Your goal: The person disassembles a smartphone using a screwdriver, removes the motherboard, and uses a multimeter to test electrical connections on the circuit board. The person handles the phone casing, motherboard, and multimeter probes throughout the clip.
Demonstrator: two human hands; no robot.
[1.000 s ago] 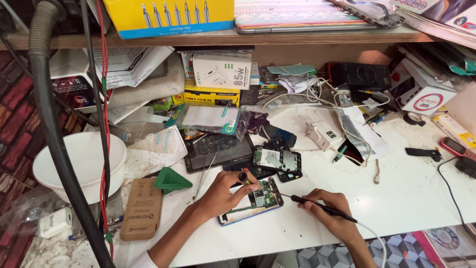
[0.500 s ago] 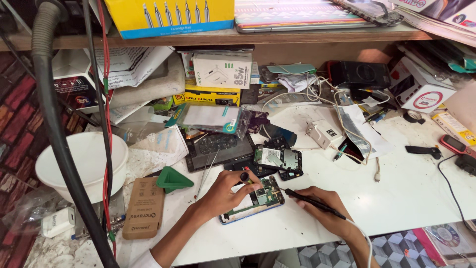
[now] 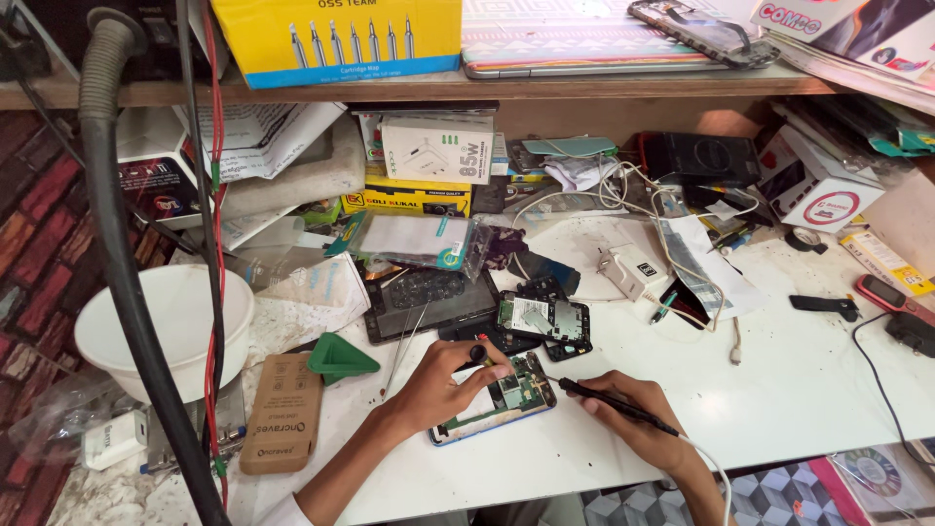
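Opened phone: an opened smartphone (image 3: 497,399) with its circuit board bared lies flat on the white desk (image 3: 779,390), near the front edge, between the two hands.
Left hand: the left hand (image 3: 443,385) rests on the left part of the phone, its fingers curled around a small black-handled tool (image 3: 477,354) whose tip meets the board.
Right hand: the right hand (image 3: 633,419) is closed in a pen grip on a black soldering iron (image 3: 609,404); the tip points left, at the phone's right edge.
Iron cord: a white cord (image 3: 716,477) runs from the iron's rear down past the wrist.
Behind the phone: a second dismantled phone board (image 3: 545,321) lies just beyond, beside a dark tablet (image 3: 424,302).
Left of the hands: a green triangular opening pick (image 3: 341,358) and a brown cardboard box (image 3: 282,414) lie near the left forearm; a white bowl (image 3: 161,321) sits further left.
Right side: a white charger (image 3: 633,273) with tangled cables sits well apart from the hands.
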